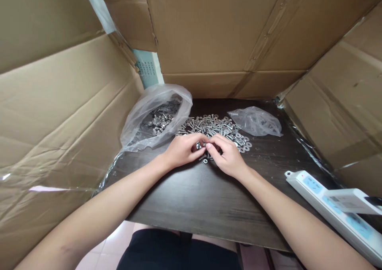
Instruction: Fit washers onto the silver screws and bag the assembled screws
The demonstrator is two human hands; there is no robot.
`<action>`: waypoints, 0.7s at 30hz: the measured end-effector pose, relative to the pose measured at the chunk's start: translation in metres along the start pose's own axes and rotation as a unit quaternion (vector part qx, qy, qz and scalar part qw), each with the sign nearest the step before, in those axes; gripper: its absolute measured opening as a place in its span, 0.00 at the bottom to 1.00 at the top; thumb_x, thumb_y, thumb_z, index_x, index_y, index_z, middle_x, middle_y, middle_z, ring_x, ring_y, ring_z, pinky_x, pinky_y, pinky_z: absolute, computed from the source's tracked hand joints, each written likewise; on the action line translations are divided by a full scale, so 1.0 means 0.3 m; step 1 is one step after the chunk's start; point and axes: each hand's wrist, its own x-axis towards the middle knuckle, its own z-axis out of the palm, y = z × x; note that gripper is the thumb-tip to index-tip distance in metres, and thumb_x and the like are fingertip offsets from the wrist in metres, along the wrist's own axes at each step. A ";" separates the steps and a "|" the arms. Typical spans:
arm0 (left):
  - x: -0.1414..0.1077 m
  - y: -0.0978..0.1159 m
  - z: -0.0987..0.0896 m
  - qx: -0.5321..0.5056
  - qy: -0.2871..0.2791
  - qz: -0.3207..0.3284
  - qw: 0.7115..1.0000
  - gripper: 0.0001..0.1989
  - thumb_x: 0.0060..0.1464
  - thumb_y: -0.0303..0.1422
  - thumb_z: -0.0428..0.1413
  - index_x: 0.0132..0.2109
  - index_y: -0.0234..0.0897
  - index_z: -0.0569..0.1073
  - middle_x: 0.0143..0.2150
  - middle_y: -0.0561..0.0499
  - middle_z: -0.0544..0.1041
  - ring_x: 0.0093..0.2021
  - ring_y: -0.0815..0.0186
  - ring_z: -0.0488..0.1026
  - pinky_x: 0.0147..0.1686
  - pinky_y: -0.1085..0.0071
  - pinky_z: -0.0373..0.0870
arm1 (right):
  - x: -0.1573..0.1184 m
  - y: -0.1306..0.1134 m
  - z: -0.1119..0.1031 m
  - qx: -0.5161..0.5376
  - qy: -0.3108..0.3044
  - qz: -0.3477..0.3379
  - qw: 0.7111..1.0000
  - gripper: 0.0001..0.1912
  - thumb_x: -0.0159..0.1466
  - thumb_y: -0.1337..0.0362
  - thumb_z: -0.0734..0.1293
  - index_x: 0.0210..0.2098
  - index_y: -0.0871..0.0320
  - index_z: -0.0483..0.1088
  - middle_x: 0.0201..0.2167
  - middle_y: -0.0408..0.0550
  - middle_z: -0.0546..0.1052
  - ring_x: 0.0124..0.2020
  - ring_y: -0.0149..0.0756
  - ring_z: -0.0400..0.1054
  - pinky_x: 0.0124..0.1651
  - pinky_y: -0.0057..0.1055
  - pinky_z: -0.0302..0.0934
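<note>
My left hand (185, 149) is closed, thumb and fingers curled around small shiny metal fasteners (198, 145); whether they are bolts or nuts is too small to tell. Its fingertips meet those of my right hand (227, 157), which pinches at the same spot. What lies between the right fingertips is mostly hidden. Just beyond both hands spreads a pile of loose bolts, nuts and washers (216, 126), partly covered by the fingers. A single nut (205, 161) lies on the dark table (182, 194) just below the fingertips.
An open plastic bag (131, 128) with metal fasteners inside stands at left behind my hands. A smaller clear bag (256, 120) lies right of the pile. A white power strip (301, 178) with something plugged in sits at right. Cardboard walls (209, 31) enclose the table's back and sides.
</note>
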 end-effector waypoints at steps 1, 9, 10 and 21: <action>0.000 0.000 0.000 0.001 0.000 0.000 1.000 0.08 0.63 0.33 0.56 0.48 0.38 0.75 0.41 0.52 0.80 0.28 0.73 0.73 0.32 0.75 0.69 | 0.000 0.000 0.000 0.000 0.000 0.000 1.000 0.07 0.72 0.67 0.63 0.36 0.56 0.70 0.32 0.46 0.72 0.32 0.36 0.66 0.35 0.33 0.61; 0.001 0.004 -0.002 0.010 0.007 0.002 1.000 0.08 0.65 0.34 0.56 0.48 0.38 0.75 0.42 0.51 0.81 0.29 0.72 0.74 0.33 0.75 0.70 | -0.004 0.002 0.003 -0.014 0.009 -0.005 1.000 0.02 0.70 0.66 0.65 0.41 0.56 0.70 0.34 0.46 0.72 0.32 0.36 0.67 0.35 0.34 0.62; 0.001 0.004 -0.002 0.010 0.006 0.000 1.000 0.08 0.65 0.35 0.56 0.48 0.38 0.75 0.42 0.51 0.81 0.29 0.72 0.74 0.32 0.75 0.69 | -0.005 0.002 0.003 -0.014 0.010 -0.006 1.000 0.02 0.70 0.66 0.65 0.41 0.56 0.70 0.34 0.46 0.71 0.32 0.36 0.67 0.35 0.34 0.62; 0.001 0.002 -0.001 0.007 0.004 -0.002 1.000 0.08 0.63 0.34 0.57 0.48 0.38 0.75 0.42 0.52 0.81 0.28 0.72 0.74 0.32 0.75 0.70 | -0.004 0.000 0.002 -0.013 0.010 -0.002 1.000 0.02 0.69 0.67 0.65 0.40 0.56 0.70 0.34 0.46 0.72 0.32 0.36 0.67 0.35 0.34 0.62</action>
